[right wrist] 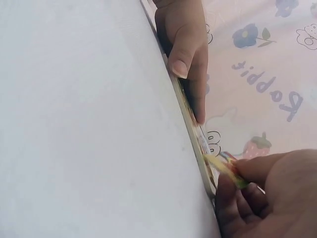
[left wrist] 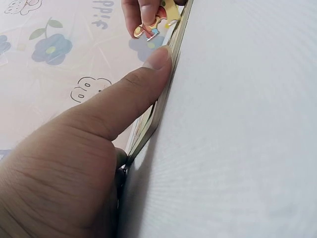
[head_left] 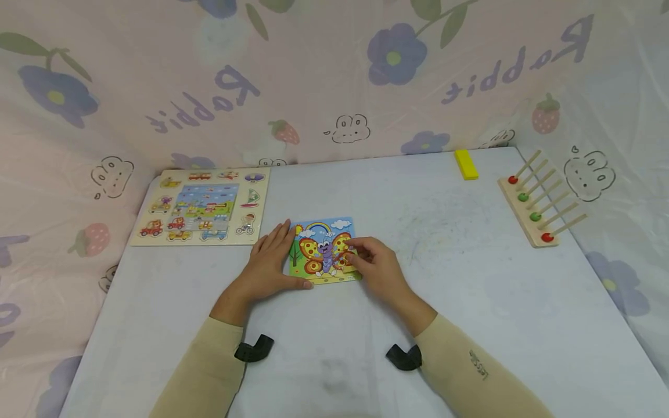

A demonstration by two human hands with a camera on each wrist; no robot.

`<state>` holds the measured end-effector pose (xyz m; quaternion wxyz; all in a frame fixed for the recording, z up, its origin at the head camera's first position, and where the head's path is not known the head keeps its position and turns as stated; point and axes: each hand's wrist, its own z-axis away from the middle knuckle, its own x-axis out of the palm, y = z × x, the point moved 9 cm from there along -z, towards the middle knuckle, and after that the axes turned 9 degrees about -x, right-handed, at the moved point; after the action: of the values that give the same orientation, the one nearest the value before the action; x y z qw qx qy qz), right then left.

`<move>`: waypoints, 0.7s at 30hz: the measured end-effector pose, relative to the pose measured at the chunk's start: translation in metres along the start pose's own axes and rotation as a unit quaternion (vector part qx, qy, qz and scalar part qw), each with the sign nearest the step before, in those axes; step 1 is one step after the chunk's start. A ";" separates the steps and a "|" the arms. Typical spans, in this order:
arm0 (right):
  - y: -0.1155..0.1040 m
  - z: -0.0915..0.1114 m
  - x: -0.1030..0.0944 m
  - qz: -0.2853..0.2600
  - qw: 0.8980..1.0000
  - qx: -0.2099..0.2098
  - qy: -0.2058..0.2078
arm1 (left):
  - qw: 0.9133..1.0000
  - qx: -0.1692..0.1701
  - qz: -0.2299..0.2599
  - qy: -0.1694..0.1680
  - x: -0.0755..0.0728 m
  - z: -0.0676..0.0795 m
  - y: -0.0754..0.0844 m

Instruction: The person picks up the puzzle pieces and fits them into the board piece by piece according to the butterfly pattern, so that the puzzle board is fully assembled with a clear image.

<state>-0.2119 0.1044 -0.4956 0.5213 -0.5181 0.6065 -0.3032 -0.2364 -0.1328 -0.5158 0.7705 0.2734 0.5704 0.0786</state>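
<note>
A butterfly jigsaw puzzle (head_left: 325,249) with a rainbow and blue sky lies flat on the white table. My left hand (head_left: 269,258) rests along its left side, fingers straight and the thumb on the lower left corner; the left wrist view shows that thumb (left wrist: 129,94) against the board's edge. At the puzzle's right side my right hand (head_left: 378,267) pinches a jigsaw piece (right wrist: 229,168) between thumb and fingers. The piece is tilted up, and its colours are yellow, red and green. The fingers hide part of the puzzle's right edge.
A wooden vehicle puzzle board (head_left: 251,238) lies at the back left, close to the left hand. At the far right stands a wooden peg rack (head_left: 529,215) with red and green beads. A yellow block (head_left: 466,165) sits near the back edge.
</note>
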 end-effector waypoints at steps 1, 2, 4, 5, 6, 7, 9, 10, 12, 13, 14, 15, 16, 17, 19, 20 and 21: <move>-0.001 0.000 0.000 0.011 1.000 -0.001 0.002 | 1.000 0.000 -0.001 0.001 0.000 0.000 0.000; -0.002 0.000 0.000 0.018 1.000 0.000 0.004 | 1.000 0.000 -0.001 0.000 0.000 0.000 0.000; -0.003 -0.001 0.000 0.029 1.000 0.003 0.007 | 1.000 0.000 -0.003 0.001 0.000 0.000 0.000; -0.003 -0.001 0.001 0.030 0.999 0.007 0.009 | 1.000 0.000 -0.003 0.001 0.000 0.000 0.000; -0.003 -0.001 0.001 0.030 0.999 0.011 0.010 | 1.000 0.000 -0.003 0.001 0.000 0.000 0.000; -0.003 -0.001 0.001 0.031 0.999 0.015 0.011 | 1.000 0.000 -0.004 0.001 0.000 0.000 -0.001; -0.001 0.000 0.002 0.030 0.999 0.024 0.012 | 1.000 0.000 -0.004 0.000 0.001 -0.001 0.000; 0.000 0.000 0.002 0.032 0.999 0.027 0.011 | 1.000 -0.001 -0.004 0.000 0.001 -0.001 -0.001; 0.001 0.000 0.003 0.038 0.999 0.032 0.012 | 1.000 -0.001 -0.004 0.000 0.001 0.000 -0.001; 0.001 -0.001 0.003 0.042 0.998 0.033 0.013 | 1.000 -0.001 -0.003 0.000 0.001 0.000 -0.001; 0.000 -0.001 0.003 0.045 0.998 0.034 0.014 | 1.000 -0.001 -0.003 0.001 0.001 -0.001 -0.001; 0.000 -0.001 0.003 0.050 0.998 0.034 0.014 | 1.000 0.000 -0.003 0.001 0.000 0.000 -0.001; 0.000 -0.001 0.003 0.052 0.998 0.033 0.015 | 1.000 0.000 -0.002 0.002 0.000 0.000 -0.001; -0.001 -0.001 0.003 0.055 0.998 0.033 0.016 | 1.000 0.000 -0.002 0.002 0.001 -0.001 0.000; -0.001 -0.001 0.004 0.058 0.998 0.032 0.016 | 1.000 0.000 -0.002 0.003 0.000 -0.001 0.000; -0.001 -0.001 0.004 0.059 0.998 0.033 0.016 | 1.000 -0.001 -0.003 0.002 0.001 -0.001 0.000; -0.001 -0.001 0.004 0.060 0.997 0.035 0.015 | 1.000 -0.001 -0.004 0.002 0.000 -0.001 0.000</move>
<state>-0.2123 0.0999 -0.4958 0.5474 -0.4578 0.6329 -0.3004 -0.2371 -0.1325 -0.5162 0.7700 0.2700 0.5730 0.0773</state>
